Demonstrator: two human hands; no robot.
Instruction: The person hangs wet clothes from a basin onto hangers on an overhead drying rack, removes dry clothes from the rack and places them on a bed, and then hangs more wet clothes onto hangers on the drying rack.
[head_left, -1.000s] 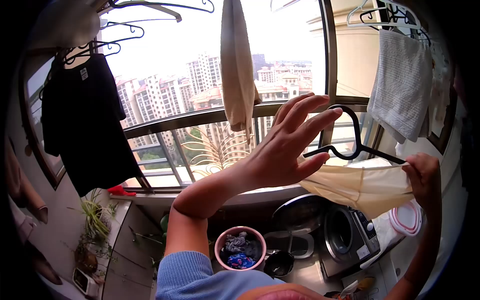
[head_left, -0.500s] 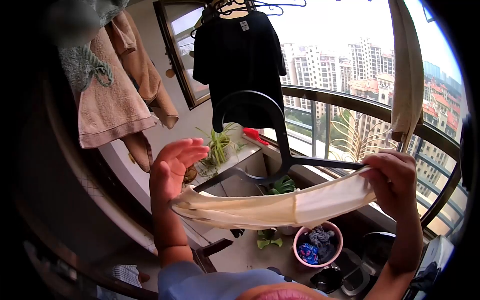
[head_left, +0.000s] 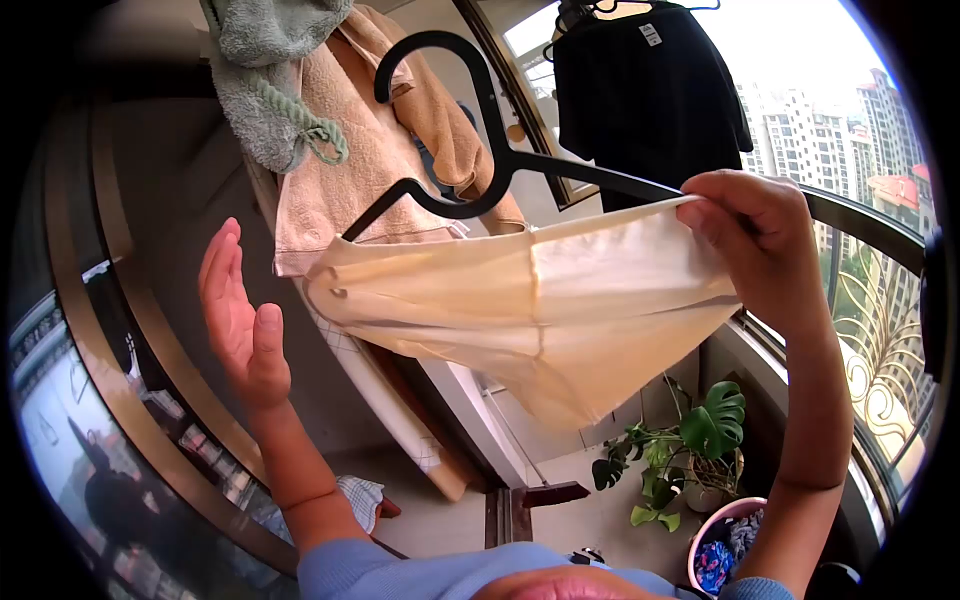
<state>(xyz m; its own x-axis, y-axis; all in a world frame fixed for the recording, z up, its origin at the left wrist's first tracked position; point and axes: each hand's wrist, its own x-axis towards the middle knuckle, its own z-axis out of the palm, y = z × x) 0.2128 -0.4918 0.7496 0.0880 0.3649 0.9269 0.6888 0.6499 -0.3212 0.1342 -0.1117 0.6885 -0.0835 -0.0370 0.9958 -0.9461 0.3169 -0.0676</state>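
Head view: the right hand (head_left: 765, 245) is gripping a cream garment (head_left: 530, 310) at its upper corner, beside one end of a black hanger (head_left: 503, 160).
The left hand (head_left: 243, 325) is standing open, fingers upward, apart from the cloth; the garment is hanging in mid-air between both raised forearms. Below, a potted plant (head_left: 712, 420) is standing on the pale floor (head_left: 430, 520) near a pink basin (head_left: 693, 550); a peach towel (head_left: 340, 170) and a black shirt (head_left: 640, 110) are hanging behind.

one wide, round-edged view looks from head height, forward and down, close over the left hand (head_left: 245, 330) and right hand (head_left: 760, 245), with the window (head_left: 868, 228) farther off at right and floor (head_left: 610, 512) below.
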